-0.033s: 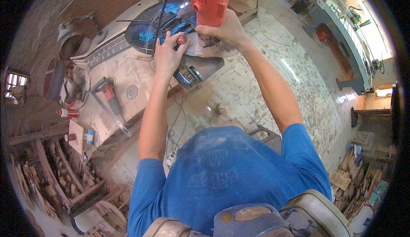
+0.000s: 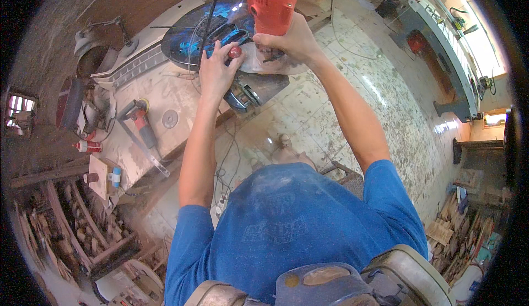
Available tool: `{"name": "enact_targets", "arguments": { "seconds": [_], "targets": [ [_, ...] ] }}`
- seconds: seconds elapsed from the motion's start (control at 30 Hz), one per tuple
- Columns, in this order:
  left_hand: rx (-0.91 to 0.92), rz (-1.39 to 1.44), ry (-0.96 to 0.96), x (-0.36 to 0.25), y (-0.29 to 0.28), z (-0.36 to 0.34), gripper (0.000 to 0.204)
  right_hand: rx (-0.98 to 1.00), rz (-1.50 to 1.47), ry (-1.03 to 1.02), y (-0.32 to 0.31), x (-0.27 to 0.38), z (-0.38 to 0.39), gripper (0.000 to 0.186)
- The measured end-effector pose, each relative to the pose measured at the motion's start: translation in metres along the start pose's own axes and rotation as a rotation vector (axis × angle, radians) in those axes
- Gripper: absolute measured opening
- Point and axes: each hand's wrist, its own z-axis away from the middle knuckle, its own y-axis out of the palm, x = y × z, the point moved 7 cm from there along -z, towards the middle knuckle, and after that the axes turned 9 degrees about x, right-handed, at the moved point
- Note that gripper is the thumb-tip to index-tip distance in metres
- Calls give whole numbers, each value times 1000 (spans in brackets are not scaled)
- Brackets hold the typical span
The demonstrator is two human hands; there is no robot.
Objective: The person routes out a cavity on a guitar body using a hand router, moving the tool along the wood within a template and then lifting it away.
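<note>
A red-orange router (image 2: 273, 5) stands upright over a dark guitar-like body (image 2: 184, 38) with blue patterning. My right hand (image 2: 292, 41) wraps round the lower part of the router's motor housing. Beside it, my left hand (image 2: 216, 71) grips a small round red knob (image 2: 235, 52), with thumb and fingers about it. A clear plate (image 2: 286, 64) shows at the router's foot, partly under my right hand. The cutter is hidden from sight. A black cord (image 2: 211, 11) hangs just past my left fingers.
On the dusty workbench (image 2: 176, 94) lie a red and grey angle grinder (image 2: 144, 127), a round disc (image 2: 170, 118) and a metal strip (image 2: 149, 154). A desk lamp (image 2: 91, 49) stands at the back left. A large grey machine (image 2: 441, 58) stands far right; wood scraps (image 2: 460, 223) lie lower right.
</note>
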Motion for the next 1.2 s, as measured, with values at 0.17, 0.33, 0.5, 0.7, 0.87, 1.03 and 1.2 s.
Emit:
{"name": "enact_targets", "arguments": {
  "seconds": [0.17, 0.33, 0.5, 0.7, 0.87, 1.03, 1.2],
  "targets": [
    [14, 6, 22, -8, 2, 4, 47, -42, -40, 30, -4, 1, 15, 39],
    [18, -22, 19, -15, 3, 6, 45, -27, -35, 43, -8, 11, 23, 41],
    [61, 25, 27, -23, 2, 9, 44, -27, -41, 87, -12, 10, 30, 45],
    [47, -10, 11, -18, 3, 8, 46, -31, -47, 26, -11, 21, 29, 40],
    [42, 5, 7, -17, 3, 7, 46, -20, -71, 7, -10, 16, 26, 39],
    [7, 29, -15, -13, 4, 5, 48, -41, -47, -1, -7, 10, 19, 38],
    [-25, 60, -90, -9, 0, 1, 52, -80, -2, -45, -5, 13, 11, 39]
  ]
}}
